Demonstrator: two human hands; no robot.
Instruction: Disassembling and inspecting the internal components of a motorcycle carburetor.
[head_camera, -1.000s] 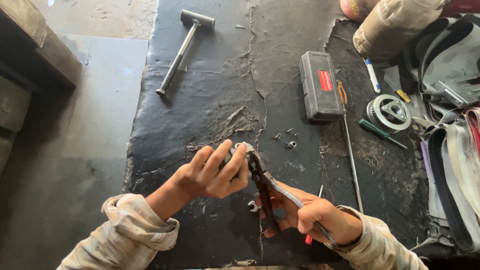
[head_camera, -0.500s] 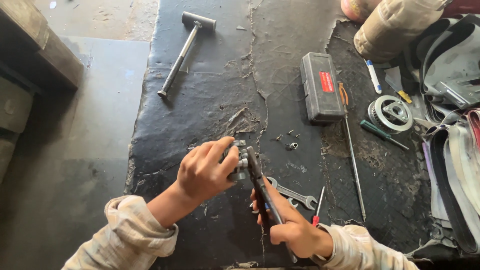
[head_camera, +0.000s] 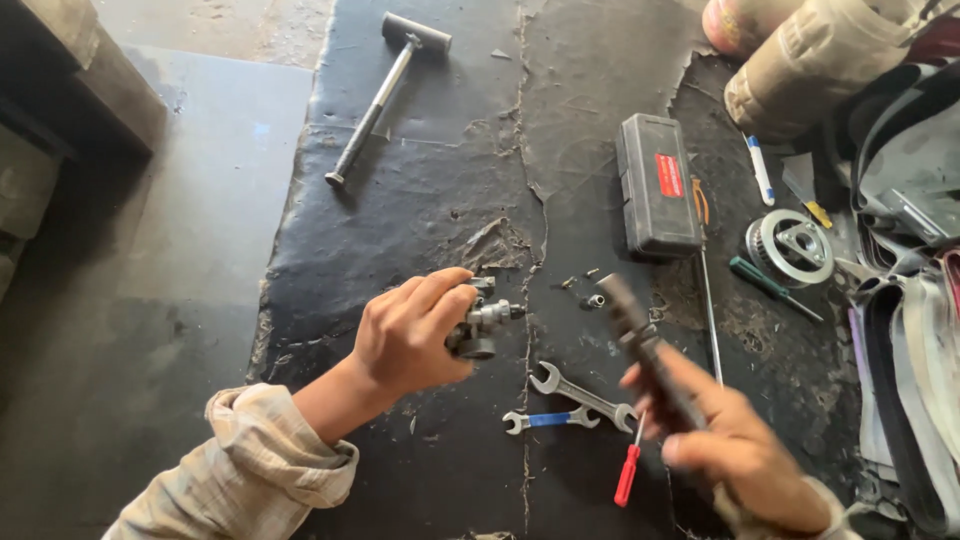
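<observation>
My left hand (head_camera: 410, 335) grips a small grey metal part (head_camera: 482, 322) with a short shaft sticking out to the right, held just above the black rubber mat (head_camera: 420, 200). My right hand (head_camera: 735, 440), blurred by motion, holds dark pliers (head_camera: 640, 335) whose jaws point up and left, now apart from the metal part. Two open-ended spanners (head_camera: 575, 395) lie crossed on the mat between my hands. A red-handled screwdriver (head_camera: 628, 472) lies beside my right hand.
A hammer (head_camera: 385, 85) lies at the far left of the mat. A dark tool case (head_camera: 655, 185), a long screwdriver (head_camera: 708, 290), a toothed pulley (head_camera: 790, 248), small nuts (head_camera: 592, 298) and rubber belts (head_camera: 905, 360) sit to the right. A rolled bundle (head_camera: 810, 60) lies top right.
The pliers were closed against the metal part; my right hand has pulled them away to the right, uncovering the spanners. My left hand still holds the part.
</observation>
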